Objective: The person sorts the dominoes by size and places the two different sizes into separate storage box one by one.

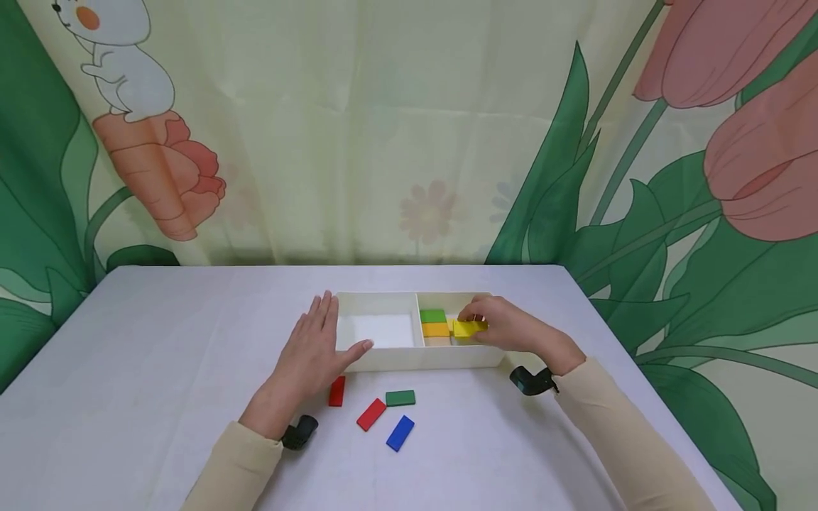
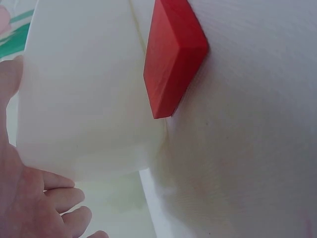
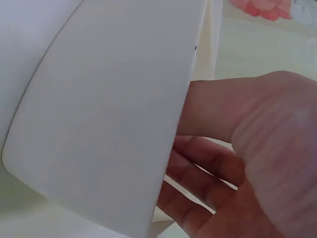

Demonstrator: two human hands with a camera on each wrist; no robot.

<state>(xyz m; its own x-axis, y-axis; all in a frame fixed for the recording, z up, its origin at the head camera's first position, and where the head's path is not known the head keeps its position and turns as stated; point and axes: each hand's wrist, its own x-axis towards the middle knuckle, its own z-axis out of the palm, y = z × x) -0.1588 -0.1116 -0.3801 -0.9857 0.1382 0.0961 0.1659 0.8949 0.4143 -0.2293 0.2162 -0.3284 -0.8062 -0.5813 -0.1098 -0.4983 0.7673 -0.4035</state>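
Observation:
A white two-compartment box (image 1: 415, 360) stands on the table. My left hand (image 1: 309, 348) rests against its left end, fingers straight and thumb over the front wall. Reaching into the right compartment, my right hand (image 1: 514, 326) pinches a yellow block (image 1: 468, 329). Beside that block, along the divider, lie a light green block (image 1: 432, 316), an orange block (image 1: 436, 329) and a pale tan block (image 1: 437, 341). In the right wrist view the box wall (image 3: 104, 114) hides my fingertips and the yellow block.
In front of the box lie a red block (image 1: 336, 391), a second red block (image 1: 371, 414), a dark green block (image 1: 400, 398) and a blue block (image 1: 400, 433). Behind the white-covered table (image 1: 192, 369) hangs a printed curtain (image 1: 332, 142).

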